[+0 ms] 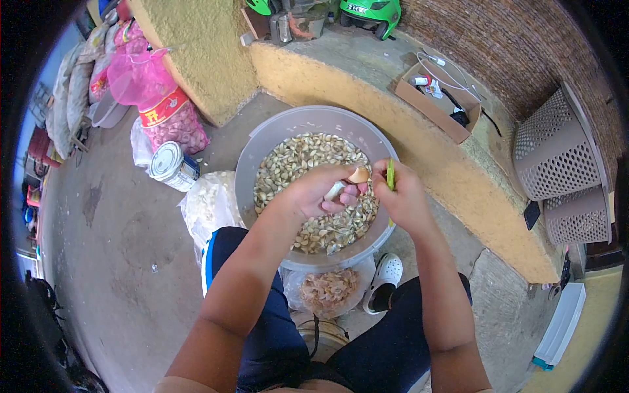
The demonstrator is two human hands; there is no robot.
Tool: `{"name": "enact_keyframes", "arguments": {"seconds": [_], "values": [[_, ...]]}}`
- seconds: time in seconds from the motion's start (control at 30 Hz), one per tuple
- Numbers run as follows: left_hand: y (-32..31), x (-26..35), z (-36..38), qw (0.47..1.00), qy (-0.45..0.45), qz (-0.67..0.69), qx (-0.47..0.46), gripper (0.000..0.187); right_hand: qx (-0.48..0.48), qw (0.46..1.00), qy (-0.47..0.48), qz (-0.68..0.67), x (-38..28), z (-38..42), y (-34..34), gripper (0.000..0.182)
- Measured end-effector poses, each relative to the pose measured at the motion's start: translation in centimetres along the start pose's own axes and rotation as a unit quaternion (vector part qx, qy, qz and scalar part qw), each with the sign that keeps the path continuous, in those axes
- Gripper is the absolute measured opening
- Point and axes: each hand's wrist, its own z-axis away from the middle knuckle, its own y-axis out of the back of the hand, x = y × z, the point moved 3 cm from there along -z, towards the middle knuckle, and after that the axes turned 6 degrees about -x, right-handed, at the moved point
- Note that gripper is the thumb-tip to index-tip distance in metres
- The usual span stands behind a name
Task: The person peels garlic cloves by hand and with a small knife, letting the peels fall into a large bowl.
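My left hand [321, 191] is closed over the tub, with a tan-skinned garlic clove [359, 175] pinched at its fingertips. A whitish piece [334, 192], which looks like a peeled clove, lies in the same hand's curled fingers. Close beside it, my right hand [401, 195] grips a slim lime-green tool [390, 173]; its working end is hidden, so its kind does not show. Below both hands stands a big round grey tub [246, 160] holding a thick layer of loose garlic cloves [308, 154].
Between my legs, a clear bag [329, 291] holds papery skins. White bags [213, 203], a tin can [173, 166] and a pink mesh sack [173, 121] stand left of the tub. A yellow ledge [367, 108] runs behind it, bearing a cardboard box [436, 105] and green helmet [370, 14].
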Motion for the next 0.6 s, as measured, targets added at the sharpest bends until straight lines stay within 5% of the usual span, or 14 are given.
{"name": "enact_keyframes", "arguments": {"seconds": [0.13,0.33,0.43,0.6], "values": [[0.0,0.8,0.4,0.996,-0.059,-0.048,0.041,0.027,0.014,0.990,-0.040,-0.136,-0.3,0.1,0.0,0.014],[-0.4,1.9,1.1,0.979,-0.138,-0.117,0.091,0.022,0.016,0.991,-0.091,-0.093,-0.5,0.3,0.1,0.020],[0.2,2.2,0.9,0.972,-0.177,-0.111,0.109,0.022,-0.060,0.957,-0.196,-0.205,-0.1,0.6,-0.5,0.023],[-0.9,2.4,0.9,0.952,-0.225,-0.167,0.126,0.021,-0.061,0.927,-0.124,-0.348,0.1,0.5,-1.3,0.017]]}}
